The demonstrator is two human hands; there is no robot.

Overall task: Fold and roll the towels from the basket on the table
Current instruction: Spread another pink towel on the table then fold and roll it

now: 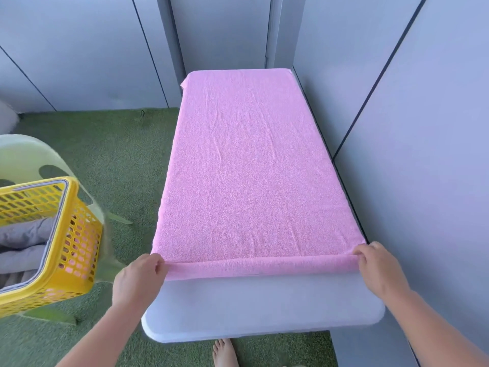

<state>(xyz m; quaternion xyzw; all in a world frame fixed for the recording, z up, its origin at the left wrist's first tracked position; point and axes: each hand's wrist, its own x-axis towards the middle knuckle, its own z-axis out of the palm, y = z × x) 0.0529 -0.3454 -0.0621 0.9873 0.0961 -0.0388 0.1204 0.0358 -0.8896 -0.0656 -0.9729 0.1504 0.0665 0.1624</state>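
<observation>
- A pink terry-cloth towel (254,165) is spread flat along the white rectangular counter (264,311); the far end reaches the counter's far edge, and the near strip of counter is left bare.
- The towel's near edge is turned over into a first narrow roll. Its left end is pinched by the left hand (140,279), its right end by the right hand (378,266), fingers curled over the cloth at both ends.
- A yellow perforated plastic basket (63,234) is seen at the left, on a pale green plastic chair (29,157) over green artificial turf (124,160); grey folded towels (23,245) lie inside it.
- Judged stage: rolling is just begun.
- Risk: if one end is advanced ahead of the other, a cone-shaped, skewed roll is likely.
- Risk: a slack first turn may leave the roll loose and prone to unwinding.
- Risk: faint creases mid-towel may be rolled in if not smoothed.
</observation>
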